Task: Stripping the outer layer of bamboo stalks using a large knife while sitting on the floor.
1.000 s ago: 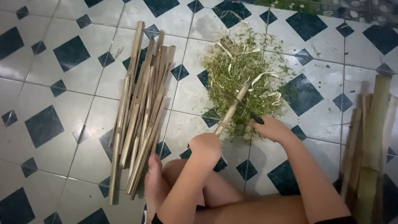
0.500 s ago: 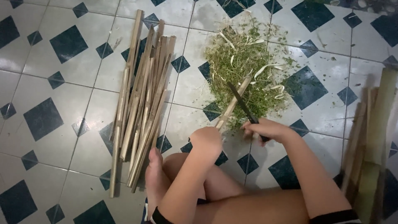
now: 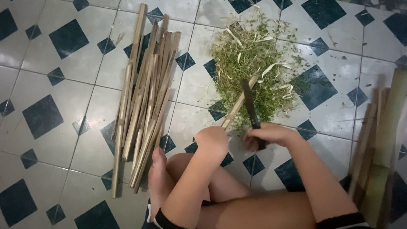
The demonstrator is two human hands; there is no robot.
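Currently, left hand (image 3: 212, 140) grips a bamboo stick (image 3: 239, 104), right hand (image 3: 269, 135) fisted around a knife (image 3: 250, 106) — both over green shavings (image 3: 254, 70). Bundled sticks (image 3: 146, 93) lie left (bare foot (image 3: 159, 178) touching); more slats (image 3: 379, 144) right.

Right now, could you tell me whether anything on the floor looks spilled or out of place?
Yes: a heap of green shavings with pale curled strips lies spread over the tiled floor, with bits scattered past its edges. The bamboo sticks lie in a loose, uneven bundle.
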